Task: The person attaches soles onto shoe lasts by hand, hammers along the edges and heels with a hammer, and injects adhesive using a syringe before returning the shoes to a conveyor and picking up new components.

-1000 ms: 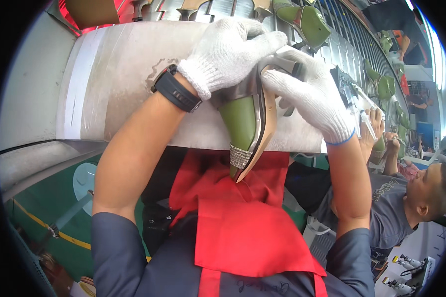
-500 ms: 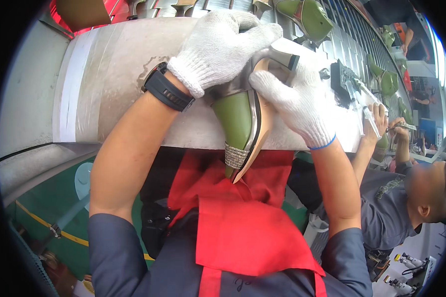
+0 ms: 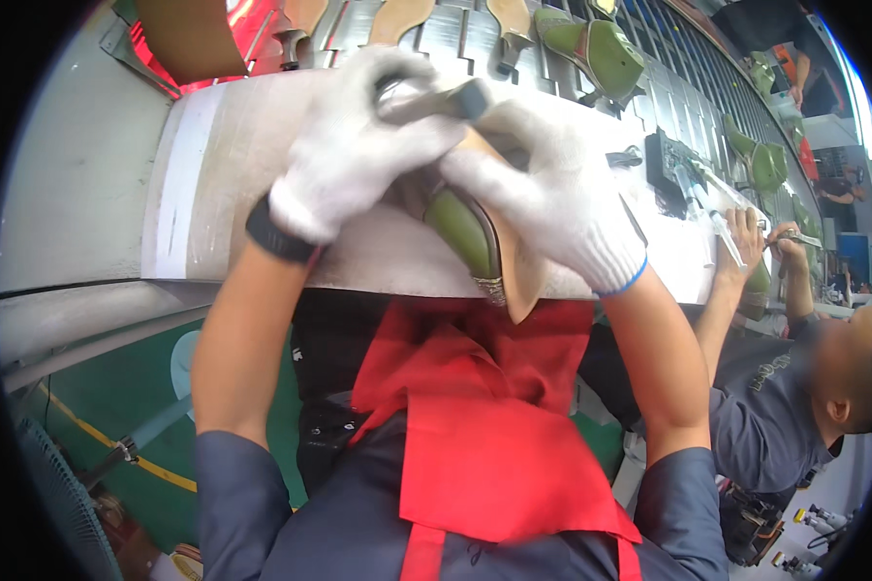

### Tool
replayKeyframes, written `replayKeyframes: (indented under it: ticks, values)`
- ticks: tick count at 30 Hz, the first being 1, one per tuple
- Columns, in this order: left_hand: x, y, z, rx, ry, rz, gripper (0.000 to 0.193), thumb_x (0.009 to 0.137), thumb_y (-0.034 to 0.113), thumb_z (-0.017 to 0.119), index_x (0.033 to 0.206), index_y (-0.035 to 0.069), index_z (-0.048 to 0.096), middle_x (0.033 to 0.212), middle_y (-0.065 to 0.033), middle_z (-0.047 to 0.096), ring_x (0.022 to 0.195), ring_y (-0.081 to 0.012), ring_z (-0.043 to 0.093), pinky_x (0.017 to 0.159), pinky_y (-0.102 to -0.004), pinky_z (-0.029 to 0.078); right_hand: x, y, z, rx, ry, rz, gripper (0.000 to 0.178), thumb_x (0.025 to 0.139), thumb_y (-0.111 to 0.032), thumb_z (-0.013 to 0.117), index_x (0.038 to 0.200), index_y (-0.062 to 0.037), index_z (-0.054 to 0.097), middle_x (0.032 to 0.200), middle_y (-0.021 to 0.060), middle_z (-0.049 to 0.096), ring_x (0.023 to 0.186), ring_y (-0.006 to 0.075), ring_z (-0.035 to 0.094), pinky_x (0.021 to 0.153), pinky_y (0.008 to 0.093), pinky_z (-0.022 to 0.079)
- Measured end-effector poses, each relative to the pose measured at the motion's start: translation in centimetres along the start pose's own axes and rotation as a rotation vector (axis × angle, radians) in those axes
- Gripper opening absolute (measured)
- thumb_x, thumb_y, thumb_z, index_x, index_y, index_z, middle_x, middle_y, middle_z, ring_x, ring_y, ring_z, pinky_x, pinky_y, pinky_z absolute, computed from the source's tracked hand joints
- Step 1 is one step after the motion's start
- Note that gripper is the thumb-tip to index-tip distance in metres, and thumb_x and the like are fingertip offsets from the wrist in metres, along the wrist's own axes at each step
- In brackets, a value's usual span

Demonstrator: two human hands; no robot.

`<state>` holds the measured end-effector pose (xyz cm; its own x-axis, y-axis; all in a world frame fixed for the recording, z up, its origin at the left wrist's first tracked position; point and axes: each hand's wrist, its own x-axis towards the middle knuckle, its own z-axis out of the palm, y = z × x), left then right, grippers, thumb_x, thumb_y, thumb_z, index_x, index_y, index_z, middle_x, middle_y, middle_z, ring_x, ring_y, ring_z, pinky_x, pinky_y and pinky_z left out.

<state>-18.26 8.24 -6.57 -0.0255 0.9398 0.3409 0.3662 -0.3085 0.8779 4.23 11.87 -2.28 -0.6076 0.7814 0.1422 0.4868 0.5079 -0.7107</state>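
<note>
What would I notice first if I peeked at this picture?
Two white-gloved hands in the middle: the left hand and right hand both grip a green high-heeled shoe, sole turned up, over the edge of a grey workbench. Just below hangs a bright red apron. Further back, more green shoes ride on a metal conveyor, and a co-worker sits at the right.

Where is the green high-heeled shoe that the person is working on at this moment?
In the head view, the green shoe sits centre frame, clasped between the gloved left hand and right hand, over the near edge of the workbench.
</note>
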Motion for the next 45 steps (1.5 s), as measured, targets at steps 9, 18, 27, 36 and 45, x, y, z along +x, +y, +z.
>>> replayKeyframes:
  ticks: [9, 18, 27, 36, 45]
  values:
    - [-13.3, 2.6, 1.2, 0.082, 0.140, 0.011, 0.088, 0.076, 0.018, 0.104, 0.149, -0.002, 0.058, 0.141, -0.0183, 0.067, 0.131, -0.0277, 0.068, 0.111, -0.0399, 0.056, -2.0, -1.3, 0.6, -0.345, 0.021, -0.430, 0.067, 0.070, -0.031, 0.099, 0.127, -0.0049, 0.076, 0.129, 0.0186, 0.075, 0.123, 0.0399, 0.070, 0.108, 0.0495, 0.055]
    - [-13.0, 1.5, 0.9, 0.249, 0.169, 0.183, 0.080, 0.074, 0.020, 0.102, 0.144, 0.001, 0.067, 0.143, -0.0247, 0.069, 0.128, -0.0425, 0.071, 0.109, -0.0491, 0.057, -0.7, 0.3, 1.4, -0.265, -0.066, -0.533, 0.067, 0.077, -0.049, 0.091, 0.129, -0.0086, 0.077, 0.120, 0.0144, 0.075, 0.113, 0.0391, 0.069, 0.106, 0.0502, 0.053]
    - [-12.7, 1.3, 1.0, 0.260, 0.190, 0.229, 0.071, 0.076, 0.026, 0.100, 0.138, 0.006, 0.070, 0.137, -0.0236, 0.072, 0.121, -0.0465, 0.072, 0.103, -0.0536, 0.059, -0.2, 0.2, 1.3, -0.251, -0.138, -0.503, 0.065, 0.081, -0.057, 0.086, 0.124, -0.0089, 0.079, 0.111, 0.0117, 0.077, 0.107, 0.0363, 0.071, 0.103, 0.0501, 0.052]
    - [-13.1, 0.9, 1.0, 0.327, 0.067, 0.257, 0.078, 0.083, 0.028, 0.098, 0.147, 0.006, 0.060, 0.151, -0.0235, 0.062, 0.132, -0.0484, 0.066, 0.110, -0.0571, 0.057, 0.6, -0.9, 0.0, -0.188, -0.299, -0.374, 0.063, 0.074, -0.044, 0.093, 0.125, -0.0075, 0.080, 0.114, 0.0116, 0.080, 0.104, 0.0342, 0.073, 0.100, 0.0464, 0.052]
    - [-13.4, 0.4, 1.8, 0.296, 0.089, 0.241, 0.073, 0.075, 0.037, 0.098, 0.133, 0.004, 0.068, 0.142, -0.0215, 0.064, 0.130, -0.0464, 0.065, 0.110, -0.0600, 0.052, 2.4, -4.3, -0.4, -0.246, -0.502, -0.121, 0.059, 0.063, -0.019, 0.094, 0.118, -0.0040, 0.079, 0.109, 0.0122, 0.081, 0.100, 0.0338, 0.076, 0.095, 0.0433, 0.055]
